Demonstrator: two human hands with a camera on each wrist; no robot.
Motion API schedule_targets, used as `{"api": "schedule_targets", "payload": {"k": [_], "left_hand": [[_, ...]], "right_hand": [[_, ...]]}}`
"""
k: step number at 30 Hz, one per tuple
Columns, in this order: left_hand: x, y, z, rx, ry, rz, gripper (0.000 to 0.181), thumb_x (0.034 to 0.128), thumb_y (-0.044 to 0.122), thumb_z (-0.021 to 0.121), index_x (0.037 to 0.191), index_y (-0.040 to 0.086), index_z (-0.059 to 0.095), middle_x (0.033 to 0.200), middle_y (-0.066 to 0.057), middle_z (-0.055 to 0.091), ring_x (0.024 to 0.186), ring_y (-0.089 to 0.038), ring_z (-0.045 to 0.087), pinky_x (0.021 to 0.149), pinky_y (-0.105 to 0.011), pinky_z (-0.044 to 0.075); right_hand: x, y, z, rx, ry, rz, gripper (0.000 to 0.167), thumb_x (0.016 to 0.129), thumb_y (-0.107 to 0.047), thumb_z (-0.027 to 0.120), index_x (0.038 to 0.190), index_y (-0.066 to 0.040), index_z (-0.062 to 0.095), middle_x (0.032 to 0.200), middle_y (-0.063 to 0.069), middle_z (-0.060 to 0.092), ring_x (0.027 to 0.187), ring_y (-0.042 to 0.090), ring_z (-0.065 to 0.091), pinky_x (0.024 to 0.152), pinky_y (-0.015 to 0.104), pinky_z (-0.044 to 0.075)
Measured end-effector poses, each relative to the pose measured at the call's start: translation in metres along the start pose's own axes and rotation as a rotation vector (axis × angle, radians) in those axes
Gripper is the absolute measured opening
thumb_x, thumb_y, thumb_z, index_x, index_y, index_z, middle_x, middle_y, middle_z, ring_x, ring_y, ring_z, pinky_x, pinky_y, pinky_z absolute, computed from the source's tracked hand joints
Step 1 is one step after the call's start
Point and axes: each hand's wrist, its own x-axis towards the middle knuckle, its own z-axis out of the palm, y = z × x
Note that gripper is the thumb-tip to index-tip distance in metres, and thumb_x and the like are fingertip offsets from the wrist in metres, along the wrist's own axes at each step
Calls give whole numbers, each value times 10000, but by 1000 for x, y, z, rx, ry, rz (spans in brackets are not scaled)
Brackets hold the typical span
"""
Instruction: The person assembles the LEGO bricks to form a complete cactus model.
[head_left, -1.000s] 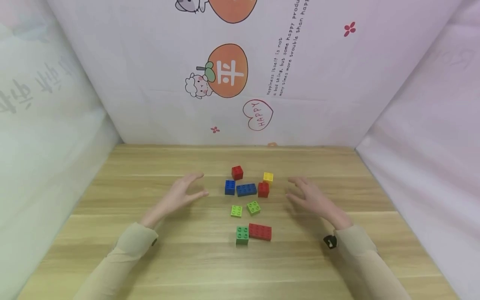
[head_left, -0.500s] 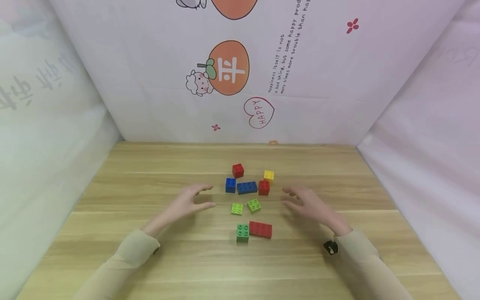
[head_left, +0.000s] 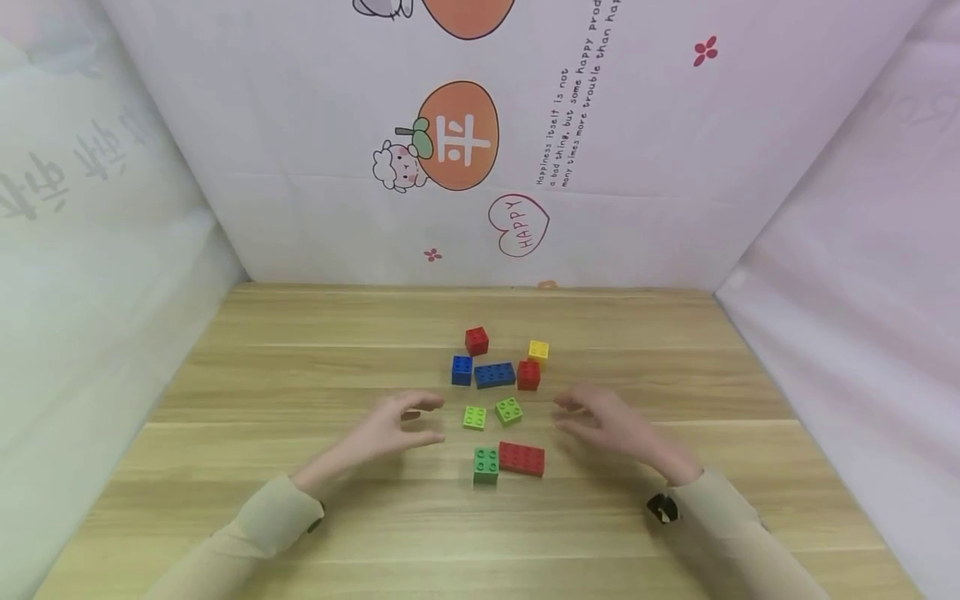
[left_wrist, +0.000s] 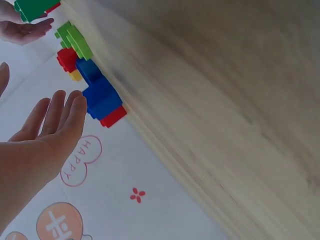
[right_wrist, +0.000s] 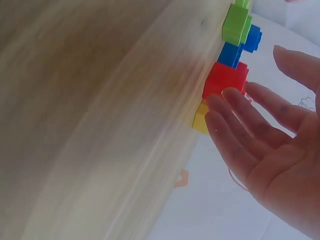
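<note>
My left hand hovers left of the bricks, fingers and thumb apart, holding nothing; its nearest brick is a flat lime brick. Opposite it, my right hand is likewise spread and holds nothing, to the right of a second lime brick. Toward me, a green brick stands beside a long red brick. Farther back are a square blue brick, a long blue brick, a red brick, a yellow brick and another red brick.
The bricks lie on a wooden table. A white printed cloth rises behind the table's far edge, with more white cloth at both sides. A small black item shows at my right cuff.
My left hand has moved right and toward me, closer to the lime bricks. The right hand has shifted left and toward me. The bricks stay in the same arrangement.
</note>
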Motion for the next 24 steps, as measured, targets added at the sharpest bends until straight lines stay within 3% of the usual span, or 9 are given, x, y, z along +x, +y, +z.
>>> {"api": "schedule_targets", "payload": {"k": [11, 17, 24], "left_hand": [[-2, 9, 18, -37, -81, -40, 533, 867, 252, 759, 1320, 29, 588, 1341, -138, 637, 1245, -317, 602, 1074, -469, 497], [-1, 13, 26, -33, -119, -18, 531, 856, 241, 771, 1301, 7, 598, 1313, -161, 650, 1219, -310, 615, 1057, -471, 507], [1, 14, 35, -50, -155, -47, 545, 850, 267, 774, 1315, 45, 595, 1324, -113, 652, 1219, -243, 618, 1061, -438, 512]], "right_hand": [[0, -10, 5, 93, -110, 19, 370, 926, -232, 686, 1228, -25, 630, 1188, 128, 697, 1086, 282, 675, 919, 409, 593], [2, -18, 9, 69, -161, 48, 359, 922, -286, 692, 1221, -91, 651, 1188, 48, 707, 1093, 202, 669, 930, 387, 588], [4, -23, 14, 38, -202, 32, 355, 913, -319, 707, 1202, -117, 665, 1157, 2, 714, 1058, 152, 666, 901, 328, 592]]}}
